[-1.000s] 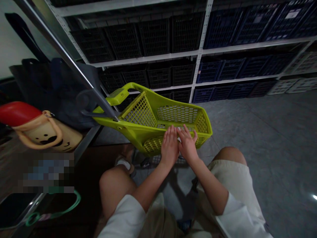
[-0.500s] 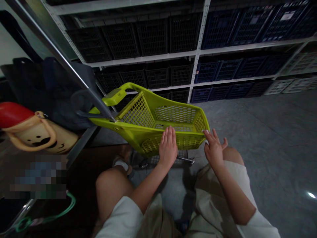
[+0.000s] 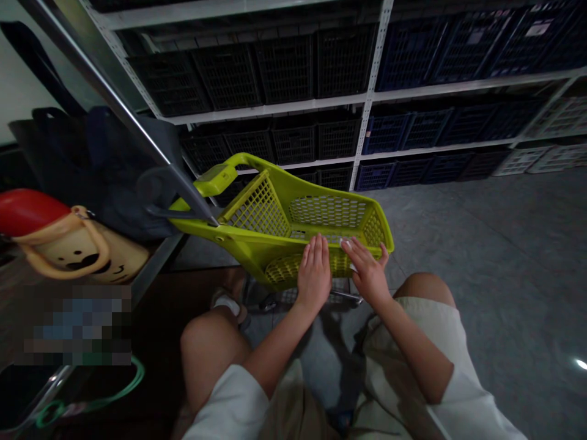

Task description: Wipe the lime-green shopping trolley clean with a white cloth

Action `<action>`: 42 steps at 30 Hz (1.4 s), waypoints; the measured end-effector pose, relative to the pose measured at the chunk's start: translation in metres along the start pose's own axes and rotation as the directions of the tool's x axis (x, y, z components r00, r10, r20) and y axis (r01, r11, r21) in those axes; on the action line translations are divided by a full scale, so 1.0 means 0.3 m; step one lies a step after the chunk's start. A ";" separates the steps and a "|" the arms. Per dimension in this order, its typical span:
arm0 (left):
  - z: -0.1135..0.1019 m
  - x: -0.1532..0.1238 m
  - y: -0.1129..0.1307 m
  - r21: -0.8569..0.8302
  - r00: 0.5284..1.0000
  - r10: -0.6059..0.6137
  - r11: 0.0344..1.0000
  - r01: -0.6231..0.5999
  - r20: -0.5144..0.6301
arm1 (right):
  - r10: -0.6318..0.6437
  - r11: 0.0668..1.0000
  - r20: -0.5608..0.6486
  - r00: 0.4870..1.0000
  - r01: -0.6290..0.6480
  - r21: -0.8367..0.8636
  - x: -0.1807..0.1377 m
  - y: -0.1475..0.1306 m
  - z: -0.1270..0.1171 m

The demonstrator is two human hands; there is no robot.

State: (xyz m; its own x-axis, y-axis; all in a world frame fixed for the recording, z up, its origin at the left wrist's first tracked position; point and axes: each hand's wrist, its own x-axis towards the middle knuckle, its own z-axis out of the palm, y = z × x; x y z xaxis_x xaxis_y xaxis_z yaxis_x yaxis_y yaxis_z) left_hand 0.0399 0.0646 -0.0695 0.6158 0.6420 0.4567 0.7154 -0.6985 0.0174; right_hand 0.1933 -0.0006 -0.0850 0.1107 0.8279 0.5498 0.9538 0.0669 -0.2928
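Observation:
A lime-green plastic shopping cart (image 3: 330, 189) with a mesh basket stands sideways in front of me, its handle to the left. My left hand (image 3: 314, 275) lies flat on the near rim, fingers straight and together, holding nothing. Just to its right, my right hand (image 3: 370, 274) presses a small white wipe (image 3: 346, 244) against the same rim. Bits of the wipe show at the fingertips and below the palm; the rest is hidden under the hand. The basket's visible inside holds no goods.
White metal shelving (image 3: 367, 122) behind the cart carries rows of black and dark blue crates (image 3: 408, 52). At left are a metal pole (image 3: 114, 101), a dark bag (image 3: 105, 165), a red-topped cartoon-face container (image 3: 82, 247) and a green cord (image 3: 123, 388). Grey floor (image 3: 495, 244) extends right.
My right hand has slid left along the near rim with the wipe, from the cart's front corner to close beside my left hand. The left hand stays in place on the rim.

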 end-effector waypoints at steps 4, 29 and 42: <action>-0.007 0.000 0.002 0.006 1.000 -0.001 1.000 0.001 0.027 | 0.112 0.989 -0.109 0.988 -0.121 -0.080 -0.112 0.198 -0.038; 0.001 -0.002 0.004 0.023 1.000 0.011 1.000 -0.011 0.007 | 0.083 0.993 -0.163 0.983 -0.095 -0.070 -0.113 0.184 -0.018; 0.019 -0.007 0.006 0.014 0.999 -0.024 1.000 0.024 -0.024 | 0.276 0.955 -0.110 0.955 -0.286 -0.085 0.055 -0.066 0.036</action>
State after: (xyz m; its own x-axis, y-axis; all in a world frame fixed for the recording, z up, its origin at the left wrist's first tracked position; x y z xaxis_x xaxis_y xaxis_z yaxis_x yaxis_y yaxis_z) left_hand 0.0417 0.0638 -0.0754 0.5906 0.6508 0.4772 0.7347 -0.6782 0.0156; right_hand 0.1732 0.0178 -0.0786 0.3998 0.7477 0.5303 0.9025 -0.2198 -0.3705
